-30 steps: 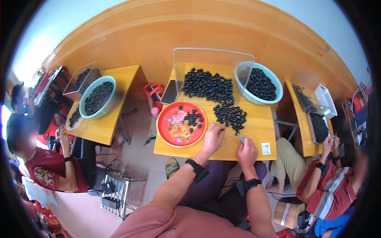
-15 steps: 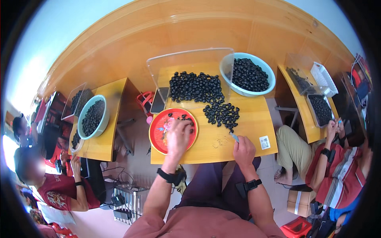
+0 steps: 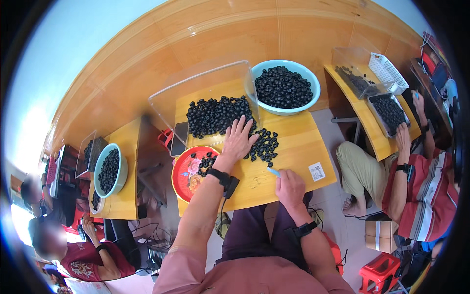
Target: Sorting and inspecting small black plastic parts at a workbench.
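The left hand (image 3: 237, 139) lies palm down over the middle of the worktop (image 3: 301, 142), its fingers spread wide and pointing toward the far edge. Under and beyond the fingertips is the large heap of black pieces (image 3: 210, 117), spread across the worktop's far left part; whether the hand presses on them or has any beneath the palm, I cannot tell. Just right of its thumb lies the smaller group of black pieces (image 3: 266, 143), trailing toward the near edge.

The right hand (image 3: 291, 187), at the near edge, is closed around a slim light-blue tool (image 3: 274, 172). The tip pokes out toward the far left, just short of the nearest pieces in the smaller group.

A red flowered tray (image 3: 181, 166) sits by the near left corner, with more black pieces on it, partly behind the left forearm. Beyond it, a dark phone (image 3: 179, 136) lies along the left edge. A light-blue basin (image 3: 316, 90) full of black pieces stands at the far right corner; a white label (image 3: 317, 171) is near the near right corner.
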`<control>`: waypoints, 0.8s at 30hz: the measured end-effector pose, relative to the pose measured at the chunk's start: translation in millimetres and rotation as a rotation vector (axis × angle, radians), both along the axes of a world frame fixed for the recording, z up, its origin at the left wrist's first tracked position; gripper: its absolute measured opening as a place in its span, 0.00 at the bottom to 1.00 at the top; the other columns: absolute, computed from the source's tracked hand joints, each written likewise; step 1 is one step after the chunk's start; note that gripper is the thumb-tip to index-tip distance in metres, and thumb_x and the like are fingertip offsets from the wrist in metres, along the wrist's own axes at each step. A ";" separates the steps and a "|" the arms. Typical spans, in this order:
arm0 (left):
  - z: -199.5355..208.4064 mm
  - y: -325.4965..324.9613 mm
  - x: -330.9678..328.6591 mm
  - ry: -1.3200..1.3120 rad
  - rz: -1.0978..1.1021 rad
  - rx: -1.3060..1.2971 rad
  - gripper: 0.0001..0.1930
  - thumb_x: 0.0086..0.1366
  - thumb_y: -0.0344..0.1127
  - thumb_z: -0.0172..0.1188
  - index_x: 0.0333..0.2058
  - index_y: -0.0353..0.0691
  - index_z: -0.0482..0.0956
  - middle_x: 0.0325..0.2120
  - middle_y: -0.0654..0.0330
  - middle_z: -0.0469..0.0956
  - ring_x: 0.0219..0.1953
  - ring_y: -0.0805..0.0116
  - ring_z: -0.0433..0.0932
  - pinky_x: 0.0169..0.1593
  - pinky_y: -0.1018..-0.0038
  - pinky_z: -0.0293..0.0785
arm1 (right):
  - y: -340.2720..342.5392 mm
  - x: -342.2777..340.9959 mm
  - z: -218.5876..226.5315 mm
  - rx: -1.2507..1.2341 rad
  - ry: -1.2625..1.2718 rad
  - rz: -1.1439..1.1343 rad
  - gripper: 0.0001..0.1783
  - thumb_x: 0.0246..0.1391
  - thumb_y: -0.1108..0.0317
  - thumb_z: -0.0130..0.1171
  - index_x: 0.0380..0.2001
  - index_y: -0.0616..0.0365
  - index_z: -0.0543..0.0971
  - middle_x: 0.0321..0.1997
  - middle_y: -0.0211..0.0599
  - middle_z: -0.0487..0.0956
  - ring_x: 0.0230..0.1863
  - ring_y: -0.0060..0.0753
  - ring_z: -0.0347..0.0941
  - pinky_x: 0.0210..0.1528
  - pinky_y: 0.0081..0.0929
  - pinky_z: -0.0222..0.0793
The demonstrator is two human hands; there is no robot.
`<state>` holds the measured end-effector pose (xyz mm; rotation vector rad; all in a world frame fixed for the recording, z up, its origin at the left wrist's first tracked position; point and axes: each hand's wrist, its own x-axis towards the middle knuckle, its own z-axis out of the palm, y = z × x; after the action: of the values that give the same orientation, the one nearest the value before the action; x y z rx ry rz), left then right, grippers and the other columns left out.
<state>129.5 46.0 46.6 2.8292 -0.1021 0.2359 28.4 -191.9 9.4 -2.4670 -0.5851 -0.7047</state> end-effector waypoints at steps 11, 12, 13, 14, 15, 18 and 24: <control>-34.7 -28.6 -12.1 -0.096 0.105 0.042 0.31 0.75 0.54 0.53 0.71 0.45 0.66 0.73 0.51 0.60 0.76 0.44 0.54 0.76 0.50 0.49 | 0.7 1.7 0.8 0.031 0.021 0.017 0.07 0.52 0.71 0.63 0.35 0.56 0.79 0.27 0.39 0.72 0.28 0.47 0.74 0.31 0.43 0.70; -35.5 -29.1 -15.9 -0.128 0.098 0.045 0.31 0.75 0.53 0.54 0.70 0.44 0.67 0.73 0.50 0.61 0.75 0.44 0.55 0.76 0.50 0.50 | 1.5 1.7 1.8 0.029 0.011 0.015 0.07 0.52 0.71 0.63 0.36 0.56 0.79 0.27 0.39 0.72 0.28 0.47 0.74 0.31 0.43 0.70; -35.8 -29.7 -19.3 -0.164 0.096 0.060 0.31 0.75 0.54 0.54 0.69 0.44 0.68 0.73 0.50 0.61 0.74 0.45 0.57 0.75 0.50 0.53 | 2.0 1.7 2.0 0.029 0.011 0.025 0.07 0.52 0.71 0.63 0.36 0.56 0.79 0.27 0.39 0.72 0.28 0.47 0.74 0.31 0.43 0.70; -35.9 -31.7 -23.0 -0.164 0.102 0.060 0.31 0.75 0.54 0.54 0.69 0.44 0.68 0.73 0.50 0.61 0.74 0.45 0.57 0.75 0.50 0.53 | 2.0 2.0 1.9 0.018 0.002 0.016 0.06 0.53 0.71 0.62 0.35 0.55 0.79 0.27 0.38 0.72 0.28 0.45 0.74 0.31 0.42 0.70; -35.8 -34.1 -27.5 -0.148 0.101 0.050 0.31 0.75 0.54 0.54 0.69 0.43 0.69 0.73 0.49 0.61 0.74 0.45 0.57 0.75 0.50 0.53 | 1.9 2.3 1.8 0.007 -0.007 0.005 0.05 0.53 0.70 0.62 0.34 0.55 0.79 0.27 0.37 0.71 0.28 0.43 0.74 0.31 0.41 0.71; -31.2 -39.2 -38.0 -0.147 0.087 -0.013 0.31 0.74 0.54 0.55 0.69 0.42 0.68 0.72 0.48 0.61 0.74 0.44 0.57 0.75 0.50 0.53 | 0.0 3.0 0.5 -0.004 -0.005 0.014 0.06 0.53 0.70 0.62 0.35 0.55 0.79 0.27 0.38 0.71 0.28 0.43 0.74 0.31 0.42 0.71; -27.6 -26.2 -23.5 -0.233 0.296 -0.055 0.30 0.74 0.52 0.56 0.68 0.41 0.69 0.73 0.46 0.60 0.75 0.43 0.57 0.75 0.46 0.53 | 0.3 1.3 1.8 0.029 0.011 0.024 0.06 0.53 0.71 0.62 0.36 0.55 0.79 0.28 0.39 0.73 0.30 0.48 0.75 0.32 0.46 0.70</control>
<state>106.0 19.8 19.0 2.7414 0.2715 0.6224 29.8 -191.6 11.3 -2.4322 -0.5952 -0.6846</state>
